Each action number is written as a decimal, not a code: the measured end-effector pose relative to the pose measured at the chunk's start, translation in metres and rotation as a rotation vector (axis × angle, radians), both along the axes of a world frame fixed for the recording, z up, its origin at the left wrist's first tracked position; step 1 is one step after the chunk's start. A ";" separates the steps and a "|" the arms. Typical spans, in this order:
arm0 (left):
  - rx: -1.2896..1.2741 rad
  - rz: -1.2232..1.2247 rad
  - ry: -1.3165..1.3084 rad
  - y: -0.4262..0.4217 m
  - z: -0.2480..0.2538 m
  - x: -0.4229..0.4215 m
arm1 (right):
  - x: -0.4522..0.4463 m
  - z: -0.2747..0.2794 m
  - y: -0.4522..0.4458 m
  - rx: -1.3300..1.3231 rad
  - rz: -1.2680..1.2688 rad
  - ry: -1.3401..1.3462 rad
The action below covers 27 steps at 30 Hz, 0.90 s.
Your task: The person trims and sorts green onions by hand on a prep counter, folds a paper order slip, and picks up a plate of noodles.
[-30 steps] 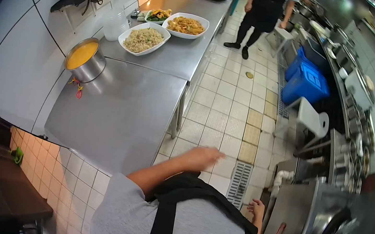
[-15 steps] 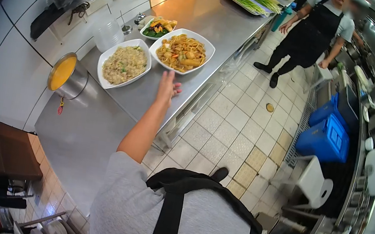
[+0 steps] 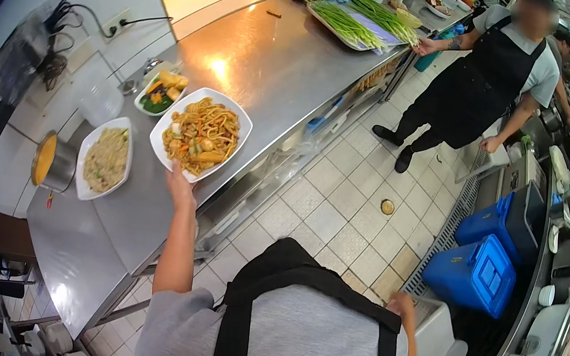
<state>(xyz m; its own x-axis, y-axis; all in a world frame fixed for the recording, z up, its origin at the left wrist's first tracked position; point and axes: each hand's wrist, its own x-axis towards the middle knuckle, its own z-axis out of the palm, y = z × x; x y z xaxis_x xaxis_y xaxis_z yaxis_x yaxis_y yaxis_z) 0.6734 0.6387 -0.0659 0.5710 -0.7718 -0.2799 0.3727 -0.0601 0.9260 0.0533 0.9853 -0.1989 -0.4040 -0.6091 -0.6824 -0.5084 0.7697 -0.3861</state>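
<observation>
A white square bowl of noodles (image 3: pixel 204 138) stands at the near edge of the steel counter. My left hand (image 3: pixel 182 185) grips its near rim, the fingers partly hidden by the bowl. To the left of it are a white bowl of fried rice (image 3: pixel 106 160) and a smaller white bowl of greens and orange pieces (image 3: pixel 162 93). My right hand (image 3: pixel 400 303) is low beside my apron, over a white stool (image 3: pixel 439 341) in the view; its fingers are too obscured to read.
A metal pot of orange liquid (image 3: pixel 54 162) stands by the wall. Trays of green onions (image 3: pixel 348 25) lie farther along the steel counter (image 3: pixel 281 52). A co-worker in a black apron (image 3: pixel 488 76) stands in the aisle, near blue bins (image 3: pixel 473 272).
My left hand has gone from beside the noodle bowl to holding its rim. My right hand has come into view. The co-worker's hand now reaches toward the green onions.
</observation>
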 end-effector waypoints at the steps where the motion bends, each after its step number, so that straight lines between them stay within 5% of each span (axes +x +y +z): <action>1: -0.032 0.014 0.021 -0.010 -0.005 -0.009 | -0.020 0.008 -0.054 -0.135 -0.273 -0.034; 2: -0.066 0.029 0.040 -0.021 -0.010 -0.019 | -0.058 -0.010 -0.104 -0.265 -0.323 -0.091; 8: -0.080 0.027 0.059 -0.113 -0.014 -0.081 | -0.024 0.114 -0.383 -0.508 -0.154 -0.279; 11: -0.041 0.035 0.051 -0.163 -0.010 -0.111 | -0.013 0.129 -0.479 -0.567 0.173 -0.242; 24: 0.131 0.027 0.082 -0.278 -0.003 -0.194 | 0.035 0.208 -0.957 -1.355 0.681 0.122; 27: 0.129 0.180 0.014 -0.286 0.028 -0.231 | 0.060 0.204 -1.054 -1.217 0.744 0.324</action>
